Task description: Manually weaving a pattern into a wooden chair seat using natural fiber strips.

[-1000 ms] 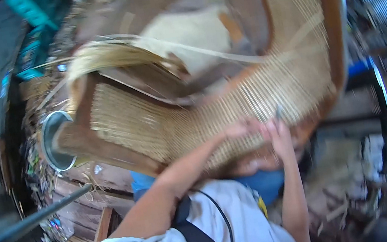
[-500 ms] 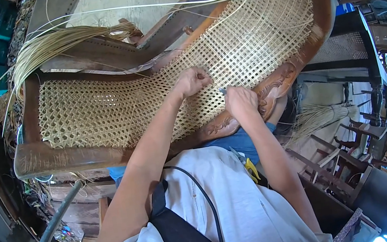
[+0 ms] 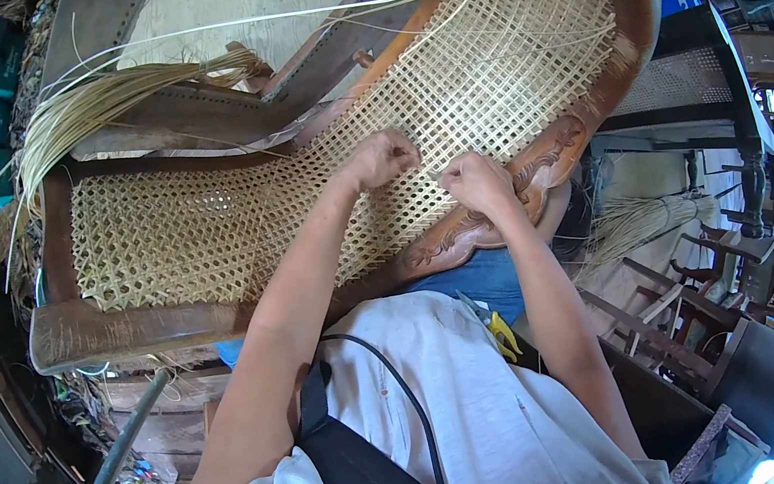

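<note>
A long curved wooden frame [image 3: 147, 326] holds woven cane mesh [image 3: 192, 222], which spreads in front of me. Over the middle of the mesh, my left hand [image 3: 382, 159] is closed, its thumb and fingertips pinched together; whatever is between them is too small to make out. Just right of it and nearer me, my right hand [image 3: 479, 184] is closed around a small tool, of which only a short grey tip shows by the fingertips. The two hands are a little apart, close above the weave. Long loose cane strands [image 3: 271, 17] run across the upper part of the frame.
A bundle of cane strands [image 3: 83, 113] lies over the frame's far left. Yellow-handled pliers [image 3: 502, 333] hang at my waist. Another bundle [image 3: 647, 219] lies on the floor at right, near wooden chair parts [image 3: 669, 299] and a dark caned chair [image 3: 685, 78]. A metal pipe [image 3: 109, 468] rises at lower left.
My right hand has turned and shifted slightly, so less of the dark tool shows now. The left hand stays pinched at nearly the same place. The whole view has shifted slightly.
</note>
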A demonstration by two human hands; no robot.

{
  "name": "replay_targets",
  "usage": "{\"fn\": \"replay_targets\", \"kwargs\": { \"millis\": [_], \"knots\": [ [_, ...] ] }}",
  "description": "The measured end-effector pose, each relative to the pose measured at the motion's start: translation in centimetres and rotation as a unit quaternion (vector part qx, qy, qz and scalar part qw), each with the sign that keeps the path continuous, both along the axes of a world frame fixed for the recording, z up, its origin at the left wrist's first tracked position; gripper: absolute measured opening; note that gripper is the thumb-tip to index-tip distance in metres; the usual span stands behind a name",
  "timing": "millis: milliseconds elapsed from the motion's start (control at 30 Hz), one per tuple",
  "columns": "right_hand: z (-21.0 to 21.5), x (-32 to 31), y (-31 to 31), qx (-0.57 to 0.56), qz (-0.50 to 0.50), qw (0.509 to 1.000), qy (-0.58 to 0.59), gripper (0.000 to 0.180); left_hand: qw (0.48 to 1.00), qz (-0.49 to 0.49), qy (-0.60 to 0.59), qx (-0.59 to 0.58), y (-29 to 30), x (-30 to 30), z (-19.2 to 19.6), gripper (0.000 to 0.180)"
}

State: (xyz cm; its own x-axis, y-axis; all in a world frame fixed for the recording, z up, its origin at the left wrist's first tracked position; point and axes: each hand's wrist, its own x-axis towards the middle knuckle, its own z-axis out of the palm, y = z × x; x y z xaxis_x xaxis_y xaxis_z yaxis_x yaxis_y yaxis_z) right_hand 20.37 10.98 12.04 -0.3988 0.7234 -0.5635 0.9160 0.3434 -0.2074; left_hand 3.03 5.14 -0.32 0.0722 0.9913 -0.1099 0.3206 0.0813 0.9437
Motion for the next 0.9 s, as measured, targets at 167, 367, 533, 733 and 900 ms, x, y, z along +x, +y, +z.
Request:
{"fn": "replay_targets", "kwargs": {
  "millis": [167,367,533,733,900],
  "knots": [
    [1.2,-0.5,-1.3,0.043,0.056,0.997,-0.039,0.024,0.998,0.037,-0.032,-0.030,-0.8,0.9,-0.4,0.012],
    [-3.1,-0.5,-2.6,0.062,-0.002,0.998,-0.011,0.028,0.998,0.025,0.008,-0.055,-1.0,1.6,2.2,0.018],
    [-2.4,1.5,-2.2,0.117,0.050,0.992,-0.023,0.024,0.998,0.041,-0.026,-0.037,-1.6,1.9,1.7,0.015],
    [3.6,7.4,0.5,0.212,-0.015,0.977,-0.018,0.021,0.980,0.042,0.165,0.104,-0.8,3.2,3.6,0.015],
    [5.2,5.8,-0.5,0.184,-0.042,0.962,0.197,0.020,0.979,0.023,-0.181,0.087,0.5,7.0,5.2,0.019]
  ]
}}
